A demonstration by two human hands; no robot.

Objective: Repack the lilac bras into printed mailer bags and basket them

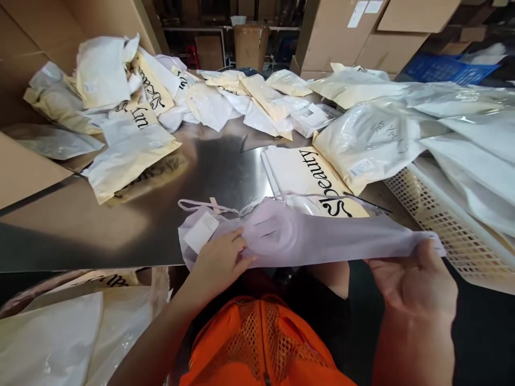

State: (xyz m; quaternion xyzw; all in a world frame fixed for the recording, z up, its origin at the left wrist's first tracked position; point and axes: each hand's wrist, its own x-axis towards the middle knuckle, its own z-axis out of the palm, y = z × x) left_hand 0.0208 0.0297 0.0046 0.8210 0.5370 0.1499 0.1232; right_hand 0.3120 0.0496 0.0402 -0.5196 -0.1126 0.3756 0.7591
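A pale lavender bra [333, 238] is stretched sideways along the near edge of the metal table, with its moulded cup toward the left half. A thin strap and a white tag [201, 231] show at its left end. My left hand [221, 257] rests on top of the bra beside the cup, its thumb apart from its bent fingers. At the far right end of the band, my right hand [414, 273] pinches the fabric between thumb and fingers. Just behind the bra lies a flat bag [289, 166] printed with "Sbeauty", partly covered by it.
Packed plastic bags [213, 104] are heaped along the back of the table [213, 161]. Cardboard boxes [32, 32] stand at the left. On the right, a cream plastic basket [442, 225] carries larger bags [374, 136]. More bags [52, 332] sit below the table edge at lower left.
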